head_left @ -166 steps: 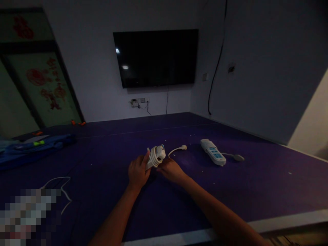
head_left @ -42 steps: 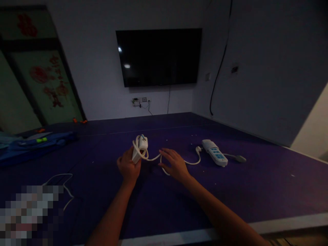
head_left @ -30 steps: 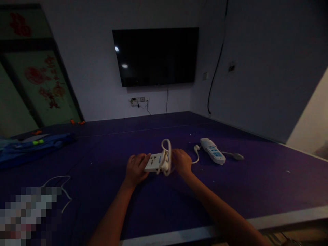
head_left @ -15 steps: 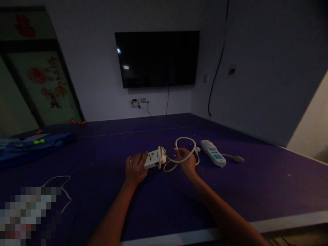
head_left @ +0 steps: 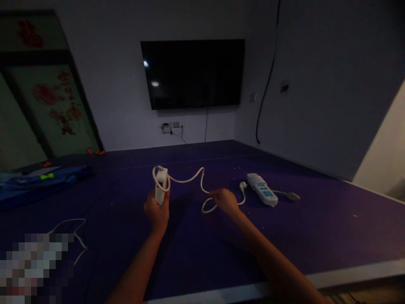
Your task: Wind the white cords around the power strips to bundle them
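My left hand (head_left: 156,213) is closed round a small white power strip (head_left: 160,190), which it holds upright above the purple surface (head_left: 196,249). The strip's white cord (head_left: 193,179) still loops once round its top, then runs right in a slack curve to my right hand (head_left: 225,201). That hand pinches the cord, with a loose loop below it. The cord's plug (head_left: 243,185) lies on the surface just right of that hand.
A second white power strip with blue sockets (head_left: 262,189) lies to the right, its own plug (head_left: 294,196) beyond it. Another white cable (head_left: 76,236) lies at the left, blue cloth (head_left: 41,181) farther back. A dark TV (head_left: 193,74) hangs on the wall.
My left hand has tipped the strip upright and drawn it left. My right hand has pulled cord off it, so fewer loops remain and more slack cord hangs between the hands.
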{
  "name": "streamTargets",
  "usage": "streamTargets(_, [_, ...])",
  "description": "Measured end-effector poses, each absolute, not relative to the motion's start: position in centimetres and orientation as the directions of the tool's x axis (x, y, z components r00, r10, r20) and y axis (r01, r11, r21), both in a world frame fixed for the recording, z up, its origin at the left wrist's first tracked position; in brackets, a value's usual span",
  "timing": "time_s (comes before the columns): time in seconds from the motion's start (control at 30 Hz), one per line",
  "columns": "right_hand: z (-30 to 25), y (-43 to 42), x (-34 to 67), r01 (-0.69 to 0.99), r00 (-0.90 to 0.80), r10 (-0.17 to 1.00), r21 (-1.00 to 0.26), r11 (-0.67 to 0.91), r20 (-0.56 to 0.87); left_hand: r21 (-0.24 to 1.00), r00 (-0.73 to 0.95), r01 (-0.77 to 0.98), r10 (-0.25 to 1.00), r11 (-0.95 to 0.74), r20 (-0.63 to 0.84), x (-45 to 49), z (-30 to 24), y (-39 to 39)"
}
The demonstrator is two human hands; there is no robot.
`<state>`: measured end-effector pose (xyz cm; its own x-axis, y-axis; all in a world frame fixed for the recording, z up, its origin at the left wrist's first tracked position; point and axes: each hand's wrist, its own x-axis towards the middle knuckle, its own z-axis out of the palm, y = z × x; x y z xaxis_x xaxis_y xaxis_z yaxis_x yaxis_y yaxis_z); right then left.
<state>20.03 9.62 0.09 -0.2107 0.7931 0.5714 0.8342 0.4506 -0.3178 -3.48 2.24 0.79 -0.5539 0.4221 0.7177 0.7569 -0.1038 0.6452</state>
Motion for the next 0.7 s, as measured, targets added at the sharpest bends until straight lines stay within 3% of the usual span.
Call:
streamTargets(0.13, [-0.3,9.6,20.0,0.887,-0.056,0.855,-0.367,0.279,0.515,0.799,-0.708,0.585,0.392,-0.141,0.588,-3.8,0.5,2.6])
streamTargets(0.2, [-0.5,9.6,20.0,0.874,-0.012,0.846,-0.405,0.267,0.532,0.832,-0.745,0.533,0.38,-0.157,0.549,-3.8,0.5,2.7])
streamTargets(0.3, [-0.2,9.8,19.9,0.801,-0.025,0.767,-0.446,0.399,0.642,0.834,-0.74,0.52,0.389,-0.186,0.548,-3.9,0.6,2.7])
streamTargets(0.4, [0.7,9.4,19.9,0.699,-0.053,0.594,-0.396,0.596,0.803,0.799,-0.696,0.57,0.405,-0.19,0.593,-3.9,0.7,2.5])
streamTargets(0.57, [2.2,7.2,19.2,0.681,-0.164,0.313,-0.123,0.722,0.935,0.616,-0.481,0.758,0.455,-0.213,0.749,-3.5,0.6,2.1])
streamTargets(0.7, [2.1,6.6,18.6,0.711,-0.34,0.266,0.061,0.701,0.902,0.262,-0.082,0.907,0.472,-0.329,0.878,-3.2,-0.1,2.0])
